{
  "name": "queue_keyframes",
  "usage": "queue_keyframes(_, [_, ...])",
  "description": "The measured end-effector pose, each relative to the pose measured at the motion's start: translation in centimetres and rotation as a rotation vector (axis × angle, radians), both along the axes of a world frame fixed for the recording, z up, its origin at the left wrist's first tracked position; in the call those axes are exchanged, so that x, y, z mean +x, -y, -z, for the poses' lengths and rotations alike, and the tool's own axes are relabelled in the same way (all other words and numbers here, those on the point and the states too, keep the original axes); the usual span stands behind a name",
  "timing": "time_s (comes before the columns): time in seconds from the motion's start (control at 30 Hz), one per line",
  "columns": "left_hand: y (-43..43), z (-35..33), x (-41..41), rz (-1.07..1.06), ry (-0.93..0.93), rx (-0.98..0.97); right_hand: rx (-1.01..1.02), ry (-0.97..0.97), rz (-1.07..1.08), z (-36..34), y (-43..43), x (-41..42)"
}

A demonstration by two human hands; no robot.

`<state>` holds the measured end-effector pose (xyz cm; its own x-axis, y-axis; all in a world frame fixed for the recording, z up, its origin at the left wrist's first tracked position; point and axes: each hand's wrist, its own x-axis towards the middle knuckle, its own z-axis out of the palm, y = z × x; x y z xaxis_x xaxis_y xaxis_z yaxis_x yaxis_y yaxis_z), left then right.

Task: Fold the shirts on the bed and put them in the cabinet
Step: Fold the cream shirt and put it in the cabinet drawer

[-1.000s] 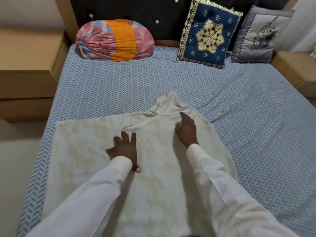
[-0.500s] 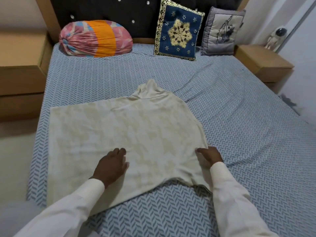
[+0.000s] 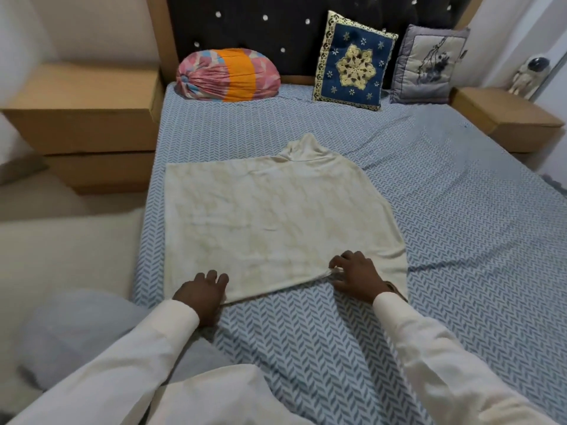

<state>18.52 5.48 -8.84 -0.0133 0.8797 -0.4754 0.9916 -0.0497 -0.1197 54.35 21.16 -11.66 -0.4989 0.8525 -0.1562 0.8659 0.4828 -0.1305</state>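
Lower centre: our left hand (image 3: 204, 294) and right hand (image 3: 356, 276) pinch the near hem of the cream mottled high-neck shirt (image 3: 276, 216), fingers curled on cloth. Shirt lies flat mid-frame on the blue herringbone bed sheet (image 3: 460, 240). We judge folding barely begun; cabinet not in view. Upper frame: cushions, dark studded headboard (image 3: 276, 23), wooden side units.

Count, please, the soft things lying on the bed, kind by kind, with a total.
Cream patterned shirt, spread flat: 1
Square cushions, navy embroidered and grey printed: 2
Pink and orange round bolster pillow: 1
Total: 4
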Motion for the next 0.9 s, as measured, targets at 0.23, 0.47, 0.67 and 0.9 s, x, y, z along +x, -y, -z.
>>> queue_keyframes(0.23, [2.5, -1.5, -2.3, -0.109, -0.127, 0.053, 0.271, -0.104, 0.091, -0.1, 1.1, -1.4])
queue_keyframes(0.47, [2.8, -0.9, -3.2, -0.162, -0.165, -0.102, 0.037, 0.104, 0.126, -0.1, 0.8, -1.4])
queue_keyframes(0.67, [0.7, -2.2, -5.6, -0.362, 0.078, -0.106, -0.074, -0.27, 0.217, -2.0, -2.0, -2.2])
queue_keyframes(0.9, [-3.1, -2.9, -12.2, -0.801, 0.723, 0.35, -0.066, -0.39, 0.329, -3.3, -8.2, -6.3])
